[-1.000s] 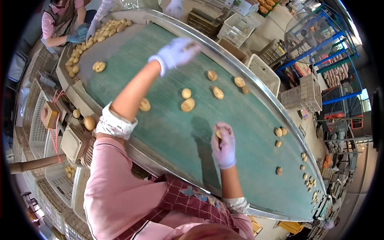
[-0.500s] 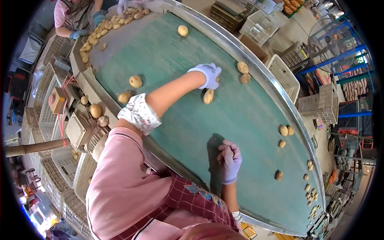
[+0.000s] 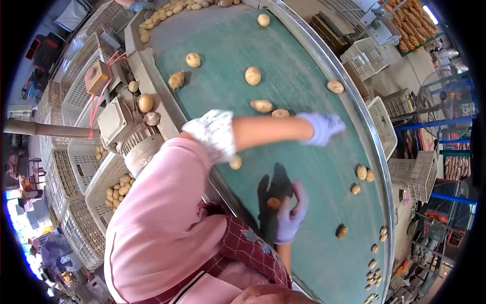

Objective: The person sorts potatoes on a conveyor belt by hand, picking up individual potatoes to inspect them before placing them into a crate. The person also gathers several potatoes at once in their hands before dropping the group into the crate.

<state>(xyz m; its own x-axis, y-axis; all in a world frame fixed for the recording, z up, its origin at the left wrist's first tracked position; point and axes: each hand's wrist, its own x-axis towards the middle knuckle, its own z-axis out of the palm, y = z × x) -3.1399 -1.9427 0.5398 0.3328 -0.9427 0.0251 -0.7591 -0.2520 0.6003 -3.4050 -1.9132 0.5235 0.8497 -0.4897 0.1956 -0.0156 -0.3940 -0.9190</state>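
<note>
My left hand (image 3: 321, 129), in a pale purple glove, is stretched across the green conveyor belt (image 3: 314, 167) towards its far metal rim. Motion smears its fingers, and whether they hold anything is hidden. Behind its wrist lie an oblong potato (image 3: 261, 106) and a second potato (image 3: 280, 113), partly covered by the forearm. Nearer my body, my right hand (image 3: 291, 215) hovers over the belt in a matching glove, thumb and fingers apart. A small brownish potato (image 3: 273, 203) sits just left of its thumb, in the hand's shadow.
More potatoes are scattered over the belt, with small ones clustered at the lower right. A metal rim (image 3: 349, 83) borders the far side. Plastic crates (image 3: 76, 162) and a dusty motor (image 3: 142, 149) stand at left. At top left, another person's gloved hand (image 3: 140, 6) shows.
My left hand has swung right, away from the mid-belt potatoes. My right hand has opened from a pinch, and a potato now lies beside it. The view has shifted.
</note>
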